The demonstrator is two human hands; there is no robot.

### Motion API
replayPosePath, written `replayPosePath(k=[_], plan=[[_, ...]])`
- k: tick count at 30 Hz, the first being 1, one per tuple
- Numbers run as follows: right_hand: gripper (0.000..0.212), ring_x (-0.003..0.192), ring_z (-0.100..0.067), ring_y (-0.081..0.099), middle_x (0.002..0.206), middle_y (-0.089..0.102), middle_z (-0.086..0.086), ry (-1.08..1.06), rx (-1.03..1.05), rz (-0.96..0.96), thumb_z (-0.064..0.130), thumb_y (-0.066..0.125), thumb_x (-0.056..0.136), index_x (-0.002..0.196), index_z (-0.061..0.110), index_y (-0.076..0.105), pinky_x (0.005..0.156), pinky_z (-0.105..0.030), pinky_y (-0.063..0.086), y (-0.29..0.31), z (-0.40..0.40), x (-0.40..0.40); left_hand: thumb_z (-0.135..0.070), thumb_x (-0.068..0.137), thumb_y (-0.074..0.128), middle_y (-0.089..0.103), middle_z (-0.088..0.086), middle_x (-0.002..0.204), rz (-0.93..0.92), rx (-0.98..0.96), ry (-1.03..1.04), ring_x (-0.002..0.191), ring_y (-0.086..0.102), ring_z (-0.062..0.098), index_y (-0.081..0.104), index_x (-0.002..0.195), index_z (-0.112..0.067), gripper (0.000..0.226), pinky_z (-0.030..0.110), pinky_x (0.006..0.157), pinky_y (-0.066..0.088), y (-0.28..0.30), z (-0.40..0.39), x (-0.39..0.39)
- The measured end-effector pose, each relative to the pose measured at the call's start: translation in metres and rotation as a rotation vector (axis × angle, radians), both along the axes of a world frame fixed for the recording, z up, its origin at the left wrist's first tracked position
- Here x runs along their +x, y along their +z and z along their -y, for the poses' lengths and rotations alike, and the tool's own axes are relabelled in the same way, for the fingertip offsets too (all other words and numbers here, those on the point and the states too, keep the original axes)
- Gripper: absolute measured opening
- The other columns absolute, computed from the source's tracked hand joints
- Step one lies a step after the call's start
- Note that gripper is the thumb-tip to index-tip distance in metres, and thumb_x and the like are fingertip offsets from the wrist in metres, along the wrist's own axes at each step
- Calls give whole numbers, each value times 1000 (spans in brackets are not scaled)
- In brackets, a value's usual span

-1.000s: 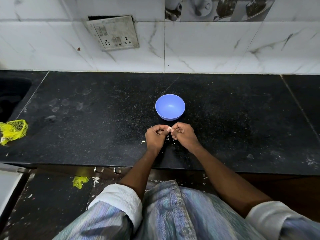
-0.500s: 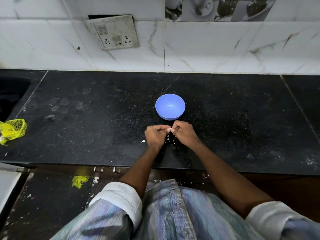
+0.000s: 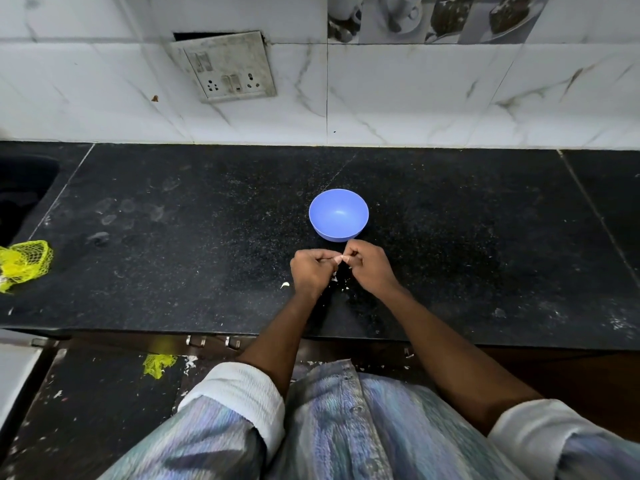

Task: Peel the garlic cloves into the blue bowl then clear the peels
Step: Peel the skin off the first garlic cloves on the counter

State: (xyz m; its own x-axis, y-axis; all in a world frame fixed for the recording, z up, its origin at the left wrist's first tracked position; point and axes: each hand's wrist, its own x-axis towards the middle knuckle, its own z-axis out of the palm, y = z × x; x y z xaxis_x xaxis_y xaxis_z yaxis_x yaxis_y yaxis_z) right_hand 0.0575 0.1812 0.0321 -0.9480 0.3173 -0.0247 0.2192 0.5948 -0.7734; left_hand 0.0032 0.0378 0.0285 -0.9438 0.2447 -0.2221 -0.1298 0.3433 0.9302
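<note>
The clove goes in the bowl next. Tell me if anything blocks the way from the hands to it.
Nothing visible does. Both hands, left and right, pinch the clove just in front of the bowl; only bare counter lies between, and the bowl looks empty.

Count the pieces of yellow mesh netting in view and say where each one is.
2. One yellow mesh net bag lies at the black countertop's far left edge; a smaller yellow mesh scrap lies on the floor below. Others may be hidden.

Blue bowl (image 3: 338, 215), speckled black counter (image 3: 207, 258)
</note>
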Motion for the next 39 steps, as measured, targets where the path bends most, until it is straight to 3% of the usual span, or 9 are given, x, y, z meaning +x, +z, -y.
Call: replayPosePath(k=[3, 5, 9, 13, 19, 28, 31, 35, 39], plan=[[23, 74, -15, 54, 79, 58, 7, 45, 153, -131, -10, 58, 81, 77, 14, 58, 64, -32, 44, 0, -3, -1, 7, 89, 69, 78, 11, 80, 449, 265, 137, 70, 69, 14, 83, 93, -5, 19, 22, 70, 61, 8, -8, 0], [21, 73, -11, 53, 78, 58, 8, 42, 140, -120, -8, 60, 82, 78, 13, 59, 63, -29, 43, 2, -2, 0, 11, 90, 64, 79, 7, 81, 584, 355, 202, 71, 72, 11, 81, 98, -3, 23, 19, 73, 62, 8, -9, 2], [17, 62, -8, 54, 66, 63, 4, -127, -377, 102, -1, 64, 86, 74, 11, 64, 61, -24, 43, 9, 6, -5, -1, 85, 81, 81, 3, 86, 128, 225, 119, 82, 78, 18, 84, 93, -11, 14, 31, 81, 63, 2, -1, 3], [15, 65, -18, 58, 69, 67, -9, -280, -779, 235, -2, 60, 91, 81, 5, 69, 60, -27, 48, 13, 3, -13, -4, 83, 84, 79, -9, 87, -363, 7, -35, 83, 74, 4, 85, 91, -16, 14, 20, 79, 58, 3, 2, -1], [12, 64, -9, 64, 75, 77, -10, -354, -646, 161, 0, 67, 86, 83, 2, 79, 59, -20, 51, 8, 10, -8, -6, 86, 80, 77, -9, 91, -450, -148, -125, 82, 70, 4, 84, 95, -22, 19, 26, 77, 58, -7, 8, 3], [15, 50, -11, 57, 65, 69, -10, -620, -1122, 272, 0, 66, 75, 85, -7, 75, 52, -20, 45, 12, 16, -12, -6, 87, 79, 76, -6, 91, -569, -131, -169, 81, 70, 5, 84, 99, -18, 18, 16, 77, 54, -6, 6, 4], [10, 52, -13, 55, 62, 65, -10, -629, -1196, 242, -1, 63, 78, 78, -4, 72, 52, -20, 43, 12, 16, -13, -7, 86, 82, 79, -6, 90, -406, 2, -129, 83, 73, 5, 85, 96, -15, 14, 18, 80, 56, -5, 3, 4], [9, 58, -15, 56, 67, 64, -12, -537, -1165, 148, -3, 64, 86, 79, 0, 69, 55, -21, 44, 12, 13, -12, -1, 91, 77, 81, 10, 95, 116, 341, -8, 91, 77, 22, 81, 103, -2, 14, 32, 88, 62, 1, -1, 3], [17, 66, -14, 60, 73, 69, -11, -318, -912, 94, -9, 60, 90, 85, 3, 70, 64, -23, 48, 7, 6, -5, 7, 95, 67, 80, 13, 97, 520, 490, 119, 91, 74, 20, 79, 104, -2, 18, 22, 80, 61, 4, -5, 1]])
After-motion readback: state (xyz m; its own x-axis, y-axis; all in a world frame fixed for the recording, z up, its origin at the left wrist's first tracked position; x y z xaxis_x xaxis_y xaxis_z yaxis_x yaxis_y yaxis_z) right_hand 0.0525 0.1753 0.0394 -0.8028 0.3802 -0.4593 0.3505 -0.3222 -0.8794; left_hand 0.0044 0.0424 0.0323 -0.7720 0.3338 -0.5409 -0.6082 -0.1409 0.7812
